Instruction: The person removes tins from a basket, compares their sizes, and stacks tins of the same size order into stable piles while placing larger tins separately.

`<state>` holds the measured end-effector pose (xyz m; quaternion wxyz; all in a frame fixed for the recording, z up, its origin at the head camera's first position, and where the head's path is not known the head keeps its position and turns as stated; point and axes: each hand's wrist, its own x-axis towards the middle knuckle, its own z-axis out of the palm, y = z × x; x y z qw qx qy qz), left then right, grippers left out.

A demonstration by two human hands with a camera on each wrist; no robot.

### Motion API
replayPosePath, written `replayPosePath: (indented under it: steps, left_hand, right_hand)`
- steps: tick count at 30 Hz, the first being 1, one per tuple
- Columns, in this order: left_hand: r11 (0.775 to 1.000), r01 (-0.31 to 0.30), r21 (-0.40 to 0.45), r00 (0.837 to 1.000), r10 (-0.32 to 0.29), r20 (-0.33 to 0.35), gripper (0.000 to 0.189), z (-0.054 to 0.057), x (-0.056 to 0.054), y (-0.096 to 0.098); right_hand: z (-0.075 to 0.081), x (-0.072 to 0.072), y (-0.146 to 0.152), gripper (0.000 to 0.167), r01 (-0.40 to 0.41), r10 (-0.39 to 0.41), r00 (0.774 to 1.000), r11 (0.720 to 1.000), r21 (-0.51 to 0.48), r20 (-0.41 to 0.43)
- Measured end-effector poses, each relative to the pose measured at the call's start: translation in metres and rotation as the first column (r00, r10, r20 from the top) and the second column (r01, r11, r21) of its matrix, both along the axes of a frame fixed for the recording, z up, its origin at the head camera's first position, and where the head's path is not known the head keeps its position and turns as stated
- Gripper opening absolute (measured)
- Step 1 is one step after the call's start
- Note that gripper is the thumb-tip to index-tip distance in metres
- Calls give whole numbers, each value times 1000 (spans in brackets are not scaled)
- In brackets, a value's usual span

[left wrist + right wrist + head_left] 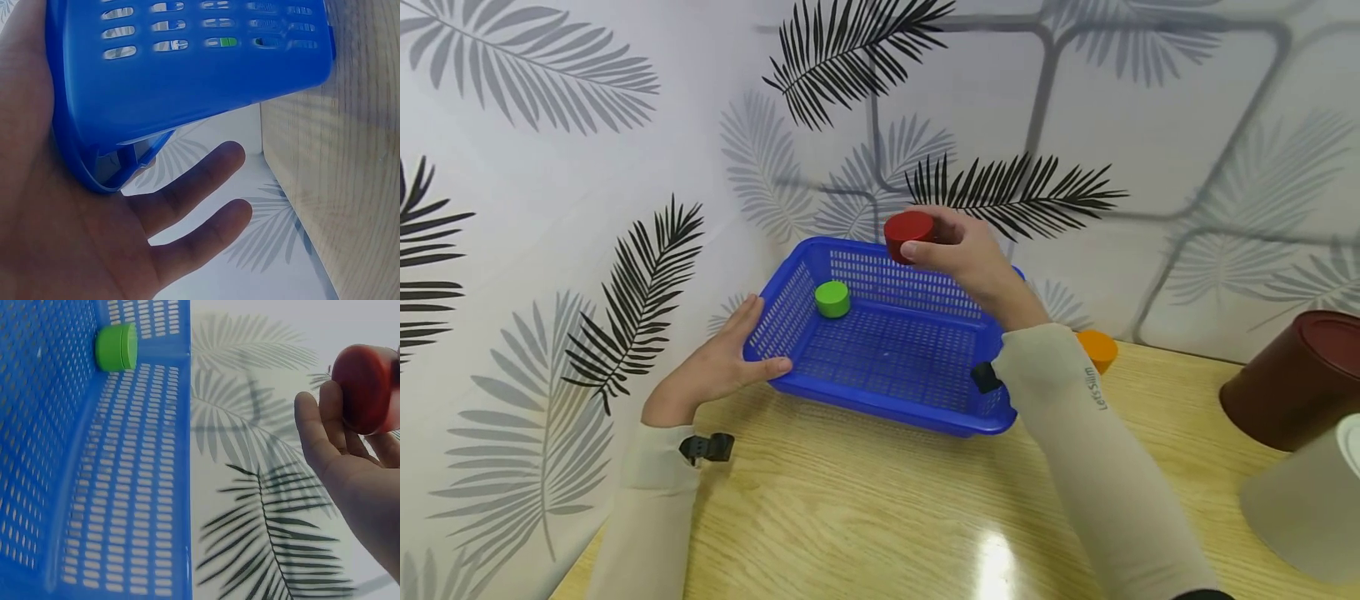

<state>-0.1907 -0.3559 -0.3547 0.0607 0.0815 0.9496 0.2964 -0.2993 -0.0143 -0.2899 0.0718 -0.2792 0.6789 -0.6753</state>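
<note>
My right hand (pixel 958 250) holds a small round red container (pixel 907 233) above the back rim of a blue plastic basket (pixel 880 404). Thumb and fingers grip it from the side, its flat top facing up. In the right wrist view the red container (pixel 361 390) is partly cut off by the frame edge. At the basket's left end, my left hand (pixel 718 358) rests against the rim, thumb along the front corner. The left wrist view shows its fingers (pixel 200 240) fairly straight below the rim. A small green round container (pixel 832 300) sits inside the basket's back left corner.
An orange object (pixel 1097 350) stands right of the basket, partly hidden by my right sleeve. Farther right are a dark red cylinder (pixel 1285 387) and a whitish cylinder (pixel 1300 500). A leaf-patterned wall covering (pixel 647 108) rises behind the wooden table (pixel 850 508).
</note>
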Motion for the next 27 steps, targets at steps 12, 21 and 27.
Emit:
replayPosePath:
  steps: [12,21,27]
  left_hand:
    - [1000,-17,6,1000,17,-16,113,3,3,4]
    - [1000,-27,-16,1000,27,1,112,6,4,6]
    - [1000,-29,-12,999,29,12,112,8,5,9]
  right_hand:
    - [3,12,36,56,113,-105,991,989,91,-86]
    - [1,22,75,54,194,-184,976,978,81,-116]
    - [-8,32,112,54,289,-282,956,953,90,-79]
